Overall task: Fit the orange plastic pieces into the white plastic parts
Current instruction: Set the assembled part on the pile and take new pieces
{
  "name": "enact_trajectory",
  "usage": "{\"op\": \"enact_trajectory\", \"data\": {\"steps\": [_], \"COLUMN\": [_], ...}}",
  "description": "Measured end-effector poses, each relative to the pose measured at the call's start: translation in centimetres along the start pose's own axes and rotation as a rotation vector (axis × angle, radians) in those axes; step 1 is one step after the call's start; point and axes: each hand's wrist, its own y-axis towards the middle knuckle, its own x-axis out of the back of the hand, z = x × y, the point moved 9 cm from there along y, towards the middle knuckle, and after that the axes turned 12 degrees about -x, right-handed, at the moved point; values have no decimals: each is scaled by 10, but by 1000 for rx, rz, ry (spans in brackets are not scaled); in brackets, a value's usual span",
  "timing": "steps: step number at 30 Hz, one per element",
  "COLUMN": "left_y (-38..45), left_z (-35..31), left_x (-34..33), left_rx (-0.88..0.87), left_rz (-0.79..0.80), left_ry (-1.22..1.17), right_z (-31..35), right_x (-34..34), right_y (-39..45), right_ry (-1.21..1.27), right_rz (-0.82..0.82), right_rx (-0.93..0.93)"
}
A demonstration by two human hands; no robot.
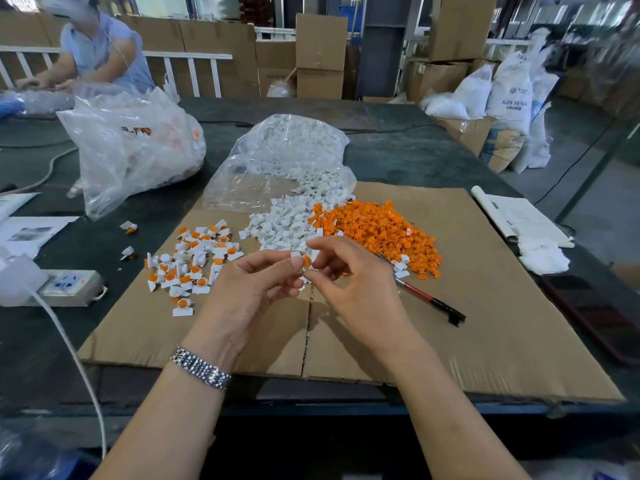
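Both hands met over the middle of the cardboard sheet [485, 323]: the left hand [252, 292] had its thumb and fingers curled round a small white part [296, 255], and the right hand [349, 275] pinched an orange piece [307, 260] against it at the fingertips. By the look of it the fitting step was under way, the orange piece sitting at the mouth of the white part, though whether it was fully home could not be told. The next move would call for a firm squeeze to seat it, then dropping the joined piece onto the finished pile [194, 261] to the left. Fresh stock lay close: a heap of white parts [287, 223] spilling from a clear bag [277, 157], and touching it on the right a heap of orange pieces [377, 230]. A red and black pen [422, 292] lay just beside the right hand, near enough to be knocked. Further off on the bench [398, 154] stood another bag [131, 147], a power strip [69, 285] and papers [519, 220].
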Motion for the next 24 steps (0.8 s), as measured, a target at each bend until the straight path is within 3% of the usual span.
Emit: {"op": "enact_trajectory", "data": {"steps": [13,18,21,24], "left_y": [-6,-7,-7,-7], "left_z": [-6,0,3,5], "left_x": [-5,-3,1,2], "left_rx": [8,73,98,115], "left_rz": [32,-11,-34,-29], "left_ry": [11,-53,-71,-87], "right_z": [8,-21,-59,-98], "right_x": [3,9,42,58], "right_y": [1,0,1,-9], "right_ry": [-43,142,-480,-898], "right_rz": [27,104,-70,8], "right_rx": [34,-205,-375,-663]}}
